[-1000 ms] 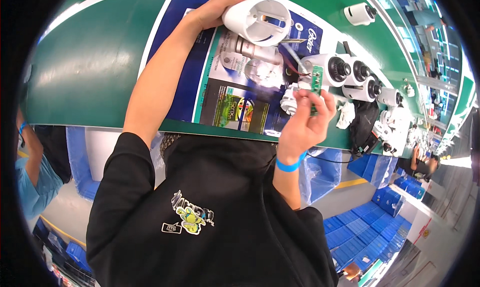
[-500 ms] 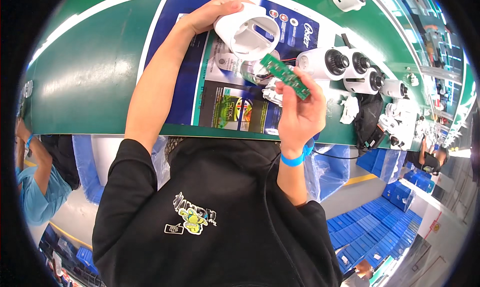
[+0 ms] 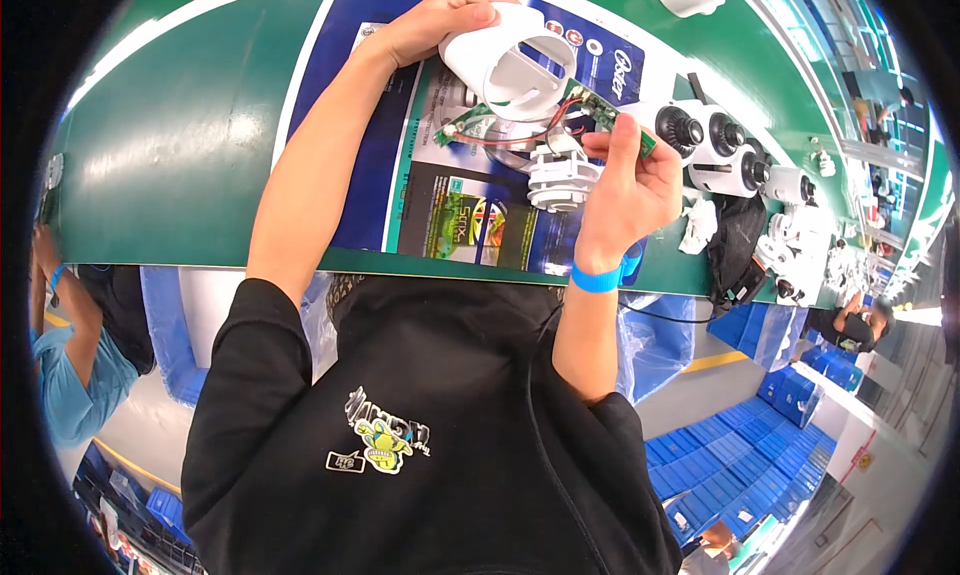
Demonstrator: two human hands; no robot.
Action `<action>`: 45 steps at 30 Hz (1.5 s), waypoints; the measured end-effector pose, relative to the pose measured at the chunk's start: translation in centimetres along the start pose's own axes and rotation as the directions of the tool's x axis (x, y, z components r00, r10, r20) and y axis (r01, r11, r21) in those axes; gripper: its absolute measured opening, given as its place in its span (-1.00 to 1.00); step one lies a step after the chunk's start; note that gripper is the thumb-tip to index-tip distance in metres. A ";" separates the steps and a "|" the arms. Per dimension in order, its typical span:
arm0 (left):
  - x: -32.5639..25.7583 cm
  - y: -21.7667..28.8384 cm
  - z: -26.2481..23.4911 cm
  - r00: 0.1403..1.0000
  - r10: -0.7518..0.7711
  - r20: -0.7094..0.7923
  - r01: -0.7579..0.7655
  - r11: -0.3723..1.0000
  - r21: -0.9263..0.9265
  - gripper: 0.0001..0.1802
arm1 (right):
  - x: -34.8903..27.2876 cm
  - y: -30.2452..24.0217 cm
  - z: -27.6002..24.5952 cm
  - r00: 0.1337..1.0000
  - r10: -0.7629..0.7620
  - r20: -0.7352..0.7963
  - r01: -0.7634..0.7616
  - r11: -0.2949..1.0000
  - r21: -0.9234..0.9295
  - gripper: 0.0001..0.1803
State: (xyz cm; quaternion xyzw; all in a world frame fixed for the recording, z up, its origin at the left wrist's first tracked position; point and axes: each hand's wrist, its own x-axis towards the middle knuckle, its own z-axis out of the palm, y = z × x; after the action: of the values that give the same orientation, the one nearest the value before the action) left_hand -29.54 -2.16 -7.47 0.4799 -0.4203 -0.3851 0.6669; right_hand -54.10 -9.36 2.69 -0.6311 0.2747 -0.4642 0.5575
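Observation:
My left hand (image 3: pixel 440 27) is closed around the back of a hollow white plastic housing (image 3: pixel 512 70), its open end facing right and toward me. My right hand (image 3: pixel 635 190) pinches a narrow green circuit board (image 3: pixel 596 107) just right of the housing. Red and black wires (image 3: pixel 556 123) run from this board toward a second green circuit board (image 3: pixel 462 125), which lies below the housing at its left. Beneath the wires, near my right fingers, sits a ribbed white plastic mechanism (image 3: pixel 562 178). Part of the pinched board is hidden by my fingers.
Several white housings with black ridged knobs (image 3: pixel 725 133) stand on the green table (image 3: pixel 180 175) at the right. Printed sheets (image 3: pixel 420 200) lie under my work. A black bag (image 3: pixel 738 243) and crumpled white material (image 3: pixel 697 225) are at the near right. Another person's arm (image 3: pixel 80 320) shows at far left.
My right hand has moved right with the circuit board, whose wires now show stretched leftward. The second board and ribbed mechanism have come into fuller view. The housing has shifted slightly right.

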 end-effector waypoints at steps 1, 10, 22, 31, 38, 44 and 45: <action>0.1 0.0 0.1 1.000 0.003 -0.006 -0.004 0.999 -0.034 -0.43 | 0.2 -0.1 0.0 1.000 0.001 0.001 -0.001 1.000 -0.003 -0.85; -0.2 0.8 0.6 0.999 0.025 -0.034 -0.025 1.000 -0.007 -0.50 | 1.0 1.1 0.6 1.000 0.010 -0.027 -0.010 1.000 0.012 -0.83; -0.3 1.9 1.5 0.993 0.071 -0.099 -0.065 0.996 0.058 -0.55 | 2.3 0.8 -1.1 0.976 0.012 0.219 0.079 0.912 -0.402 -0.79; 0.3 -0.4 1.4 0.992 0.094 -0.087 -0.079 0.983 0.165 -0.50 | 3.0 0.1 -1.7 0.869 0.258 0.423 -0.068 0.907 -0.415 -0.65; 0.4 0.0 1.5 0.997 0.045 -0.064 -0.035 0.989 0.144 -0.51 | 4.1 2.3 -1.2 0.868 0.247 0.432 -0.120 0.946 -0.300 -0.74; 0.5 0.1 2.2 0.995 0.036 -0.088 -0.021 0.986 0.163 -0.49 | 4.1 2.7 0.7 0.909 0.155 0.386 0.077 0.849 -0.522 -0.69; 0.5 0.7 2.4 0.998 0.005 -0.069 0.009 0.980 0.200 -0.49 | 4.1 2.6 1.2 0.909 0.046 0.415 0.196 0.831 -0.520 -0.67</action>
State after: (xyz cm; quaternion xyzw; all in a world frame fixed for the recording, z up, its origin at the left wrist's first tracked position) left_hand -31.47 -3.22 -6.25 0.5580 -0.4330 -0.3248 0.6290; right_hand -50.92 -12.95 1.42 -0.8581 0.2476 -0.2442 0.3777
